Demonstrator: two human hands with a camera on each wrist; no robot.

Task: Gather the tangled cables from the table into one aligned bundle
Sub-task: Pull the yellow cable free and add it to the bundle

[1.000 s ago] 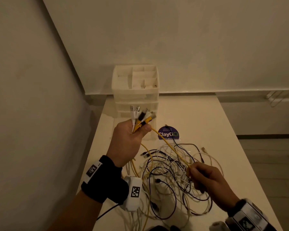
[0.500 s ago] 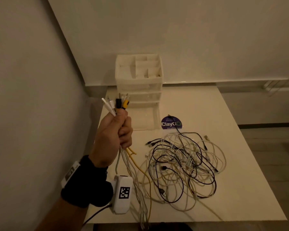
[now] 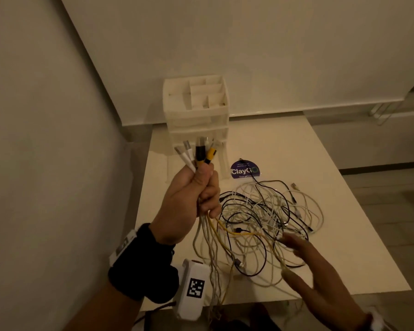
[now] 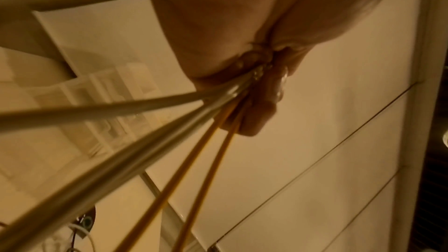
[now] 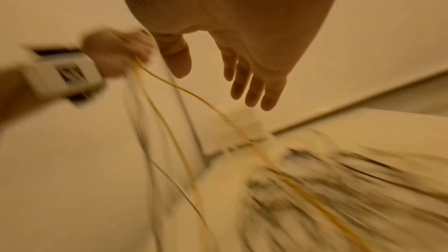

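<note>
Cables: several plug ends fisted upright in left hand above bench; rest lie tangled on bench. Right hand, fingers spread, holds nothing, over pile. Judgement: find next free end, draw it out slowly w/o tightening loops, level plug w/ others. Purple sticker reads "ClayG…", rest hidden by a cable; small print illegible.

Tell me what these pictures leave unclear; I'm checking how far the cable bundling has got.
- Head view: how many cables the left hand grips; its fingers cover them.
- Head view: where the hanging cables end, cut off by the bottom edge.
- Right wrist view: the cable tangle is motion-blurred.
- Head view: the right hand is blurred; whether it touches the yellow cable is unclear.
</note>
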